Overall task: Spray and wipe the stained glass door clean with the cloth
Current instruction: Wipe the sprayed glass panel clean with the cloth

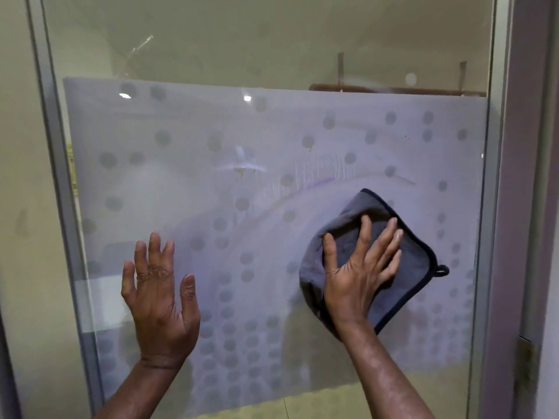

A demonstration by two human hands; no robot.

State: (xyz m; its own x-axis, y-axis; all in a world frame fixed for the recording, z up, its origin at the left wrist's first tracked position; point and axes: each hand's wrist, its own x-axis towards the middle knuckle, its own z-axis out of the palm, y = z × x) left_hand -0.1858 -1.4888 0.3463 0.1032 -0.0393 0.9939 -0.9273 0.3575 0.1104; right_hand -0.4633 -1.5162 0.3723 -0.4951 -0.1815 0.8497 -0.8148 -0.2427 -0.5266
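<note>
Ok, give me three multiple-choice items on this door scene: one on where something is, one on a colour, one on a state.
1. Where is the cloth on the glass door?
A. top left corner
B. lower right of the frosted panel
C. on the floor

2. What colour is the cloth?
A. grey with a dark edge
B. yellow
C. red

3. What is the left hand doing?
A. holding a spray bottle
B. gripping the door frame
C. open and flat, holding nothing

Answers:
1 B: it lies under the right hand, right of centre on the frosted panel.
2 A: grey fabric with dark piping around it.
3 C: the fingers are spread, with nothing in the palm.
</note>
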